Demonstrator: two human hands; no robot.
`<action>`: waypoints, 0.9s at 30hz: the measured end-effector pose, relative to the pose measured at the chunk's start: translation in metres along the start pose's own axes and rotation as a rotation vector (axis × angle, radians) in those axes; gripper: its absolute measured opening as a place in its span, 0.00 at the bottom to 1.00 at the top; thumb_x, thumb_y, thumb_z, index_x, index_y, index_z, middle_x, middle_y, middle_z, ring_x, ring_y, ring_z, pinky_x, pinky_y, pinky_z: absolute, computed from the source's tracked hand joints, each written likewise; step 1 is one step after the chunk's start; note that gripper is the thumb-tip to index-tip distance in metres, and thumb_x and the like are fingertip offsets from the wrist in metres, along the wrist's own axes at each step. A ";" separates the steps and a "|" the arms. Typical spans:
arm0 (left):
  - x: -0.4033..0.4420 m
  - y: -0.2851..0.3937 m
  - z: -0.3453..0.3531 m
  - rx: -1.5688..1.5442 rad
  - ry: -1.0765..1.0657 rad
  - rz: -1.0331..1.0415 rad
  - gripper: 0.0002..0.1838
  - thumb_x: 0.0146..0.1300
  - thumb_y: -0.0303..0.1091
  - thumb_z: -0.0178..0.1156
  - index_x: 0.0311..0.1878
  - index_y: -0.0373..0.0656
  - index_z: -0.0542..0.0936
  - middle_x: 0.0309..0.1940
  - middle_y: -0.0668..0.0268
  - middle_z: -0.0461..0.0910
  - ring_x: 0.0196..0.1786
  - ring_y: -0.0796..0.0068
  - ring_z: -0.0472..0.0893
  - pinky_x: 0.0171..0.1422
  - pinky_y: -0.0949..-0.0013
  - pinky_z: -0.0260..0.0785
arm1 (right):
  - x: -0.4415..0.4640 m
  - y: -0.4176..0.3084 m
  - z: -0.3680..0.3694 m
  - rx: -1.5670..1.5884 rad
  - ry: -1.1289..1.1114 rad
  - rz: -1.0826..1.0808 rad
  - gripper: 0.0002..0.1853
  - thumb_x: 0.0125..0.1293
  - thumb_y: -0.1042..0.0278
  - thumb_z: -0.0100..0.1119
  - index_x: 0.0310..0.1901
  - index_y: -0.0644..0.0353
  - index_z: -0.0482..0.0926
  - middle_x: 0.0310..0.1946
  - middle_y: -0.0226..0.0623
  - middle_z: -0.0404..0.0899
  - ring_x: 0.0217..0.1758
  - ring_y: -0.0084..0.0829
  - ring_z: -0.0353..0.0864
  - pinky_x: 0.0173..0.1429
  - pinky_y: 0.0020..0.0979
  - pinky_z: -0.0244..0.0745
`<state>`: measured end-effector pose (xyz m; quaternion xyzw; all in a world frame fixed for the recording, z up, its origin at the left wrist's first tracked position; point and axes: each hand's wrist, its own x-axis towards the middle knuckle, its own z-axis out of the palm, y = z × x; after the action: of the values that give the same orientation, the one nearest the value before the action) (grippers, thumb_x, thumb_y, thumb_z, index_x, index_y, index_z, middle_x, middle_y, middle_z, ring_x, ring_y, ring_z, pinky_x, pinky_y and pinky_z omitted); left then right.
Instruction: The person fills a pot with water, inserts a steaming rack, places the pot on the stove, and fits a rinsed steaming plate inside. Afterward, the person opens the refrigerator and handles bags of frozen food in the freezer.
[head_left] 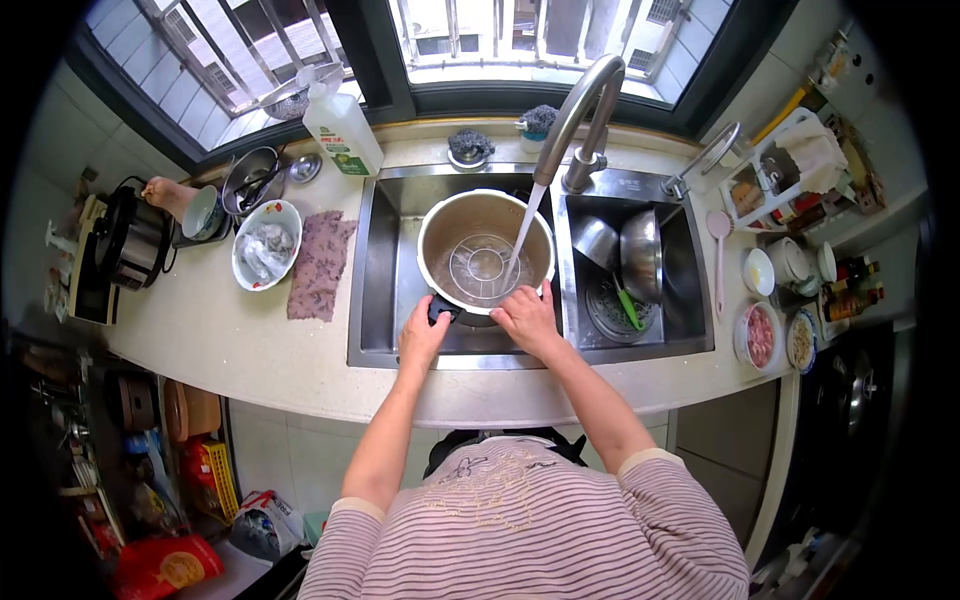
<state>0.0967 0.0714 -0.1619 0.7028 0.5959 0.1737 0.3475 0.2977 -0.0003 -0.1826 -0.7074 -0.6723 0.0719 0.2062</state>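
Note:
A deep metal pot (pixel 437 228) stands in the left basin of the sink, with a round wire rack (pixel 478 264) and some water at its bottom. Water streams from the curved faucet (pixel 585 158) into the pot. My left hand (pixel 420 335) is closed around the black handle (pixel 442 309) on the pot's near side. At the near right rim, my right hand (pixel 530 320) grips the pot, its fingertips over the edge.
The right basin (pixel 690 290) holds metal bowls, a strainer and a green-handled utensil (pixel 629 309). A white bottle (pixel 342 130), a bowl with a plastic bag (pixel 266 248) and a patterned cloth (pixel 321 265) lie left. Right are a pink spoon (pixel 719 250) and a meat bowl (pixel 760 336).

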 end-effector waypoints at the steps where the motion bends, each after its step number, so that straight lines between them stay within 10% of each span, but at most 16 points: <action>1: 0.001 -0.003 0.001 0.009 0.007 0.006 0.27 0.55 0.49 0.56 0.56 0.46 0.71 0.46 0.51 0.77 0.49 0.52 0.76 0.52 0.58 0.67 | 0.000 -0.001 -0.002 0.004 -0.035 0.014 0.18 0.59 0.48 0.54 0.34 0.55 0.80 0.38 0.34 0.76 0.54 0.35 0.69 0.68 0.58 0.43; 27: 0.003 -0.008 0.000 0.080 -0.015 0.011 0.27 0.56 0.52 0.53 0.57 0.49 0.69 0.39 0.48 0.79 0.44 0.48 0.78 0.48 0.54 0.68 | 0.000 -0.003 -0.003 -0.035 -0.128 0.045 0.23 0.60 0.42 0.51 0.38 0.55 0.79 0.40 0.36 0.77 0.53 0.36 0.70 0.69 0.57 0.41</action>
<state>0.0916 0.0743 -0.1676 0.7207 0.5960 0.1463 0.3225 0.2956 -0.0012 -0.1785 -0.7198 -0.6692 0.1098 0.1484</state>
